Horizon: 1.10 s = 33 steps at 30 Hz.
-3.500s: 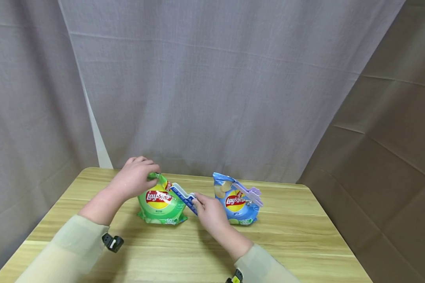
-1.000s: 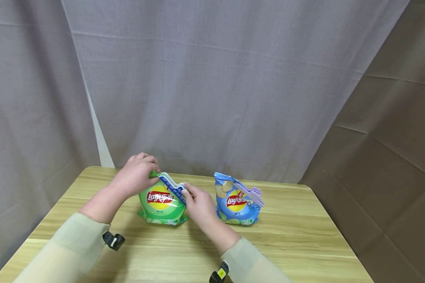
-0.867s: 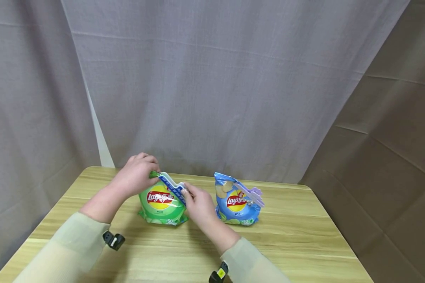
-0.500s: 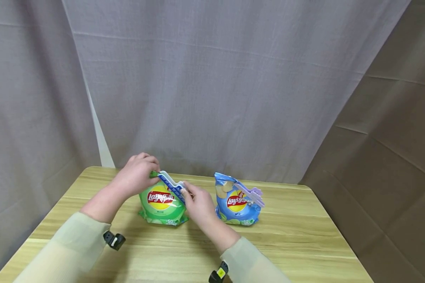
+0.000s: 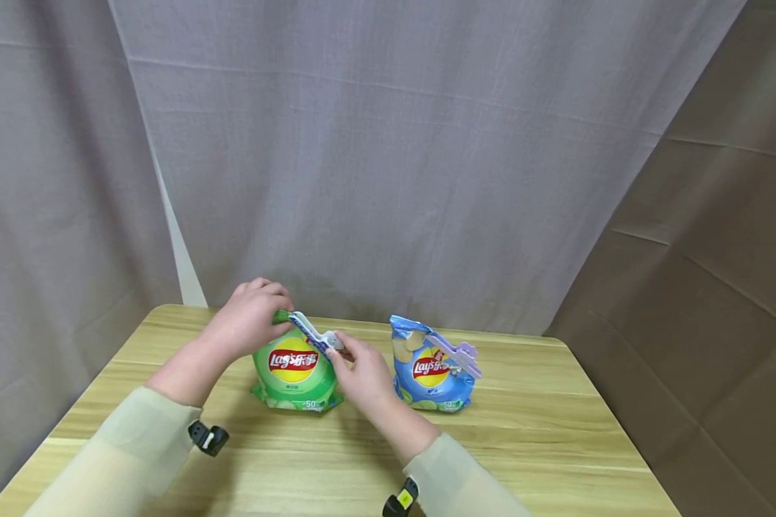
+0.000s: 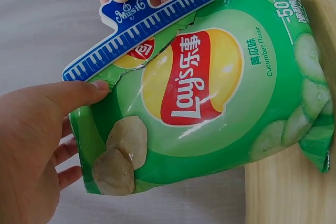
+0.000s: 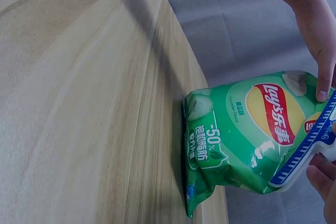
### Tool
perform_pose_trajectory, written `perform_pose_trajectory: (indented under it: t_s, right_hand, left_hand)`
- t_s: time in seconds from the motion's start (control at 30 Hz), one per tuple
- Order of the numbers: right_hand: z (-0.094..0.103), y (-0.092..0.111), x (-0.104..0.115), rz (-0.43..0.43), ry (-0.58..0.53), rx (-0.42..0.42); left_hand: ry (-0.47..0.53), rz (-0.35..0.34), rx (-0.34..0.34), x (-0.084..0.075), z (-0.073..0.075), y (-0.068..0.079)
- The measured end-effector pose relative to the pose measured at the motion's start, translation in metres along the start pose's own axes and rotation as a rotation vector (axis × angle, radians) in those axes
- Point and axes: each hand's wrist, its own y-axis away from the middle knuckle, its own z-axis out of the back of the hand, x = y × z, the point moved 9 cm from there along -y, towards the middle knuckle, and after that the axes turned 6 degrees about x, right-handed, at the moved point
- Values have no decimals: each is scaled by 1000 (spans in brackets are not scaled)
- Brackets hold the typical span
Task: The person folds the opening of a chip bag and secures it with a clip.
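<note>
A green Lay's chip bag (image 5: 291, 384) stands on the table, its upper corner folded over. My left hand (image 5: 251, 319) pinches the bag's top, with the thumb in front in the left wrist view. A blue and white bag clip (image 6: 142, 30) with a piano-key pattern and the word Music lies slanted across the folded edge. My right hand (image 5: 366, 370) pinches the clip's handle between thumb and fingers. In the right wrist view the clip (image 7: 307, 150) runs along the folded top, close to the left thumb.
Right of the green bag stands a blue Lay's chip bag (image 5: 427, 395) with a purple clip (image 5: 455, 353) on its folded corner. Wooden table (image 5: 543, 431) surface spreads in front and to the right. Grey curtains (image 5: 401, 179) hang behind the table.
From 3.5 s ago my right hand has moved left, bringing the clip over the bag's folded edge. In the last half second the clip has tilted, showing more of its white side.
</note>
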Motion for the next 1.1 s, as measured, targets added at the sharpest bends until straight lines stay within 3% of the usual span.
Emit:
perform_pose_trajectory:
  t_s: [0.37,0.67,1.1]
  right_hand:
    - [-3,-2,-8,-55,-56,59]
    - [-5,-3,-13,-87,-112,100]
    - [-6,-11,-20,-24,-188,65]
  left_hand:
    - [4,20,-7,0,-2,2]
    - [73,6,-18,0,-2,6]
    - [81,8,-45,3,0,8]
